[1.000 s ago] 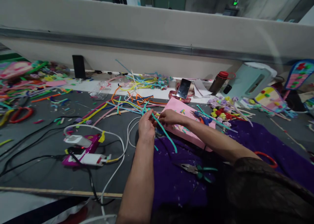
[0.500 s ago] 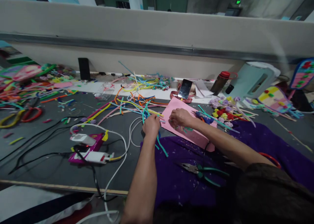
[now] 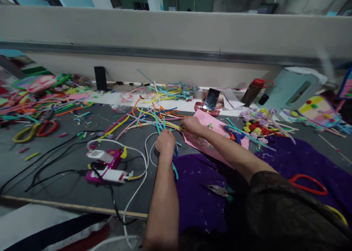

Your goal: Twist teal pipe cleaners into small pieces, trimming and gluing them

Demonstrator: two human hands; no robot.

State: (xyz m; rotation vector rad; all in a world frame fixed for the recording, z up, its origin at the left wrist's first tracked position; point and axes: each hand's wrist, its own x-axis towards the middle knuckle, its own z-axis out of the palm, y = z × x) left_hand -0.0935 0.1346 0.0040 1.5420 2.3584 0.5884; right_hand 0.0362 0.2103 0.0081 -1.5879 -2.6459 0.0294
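I see a dim, flat scene: the light is soft and even, and the grey bench (image 3: 55,192) takes only faint shadows. The phone (image 3: 211,99) near the bench's far edge carries a small pale glare. Wide-lens distortion bows the wall rail (image 3: 176,54) and stretches the corners. My sleeve (image 3: 288,214) at the near right corner is dark and soft.
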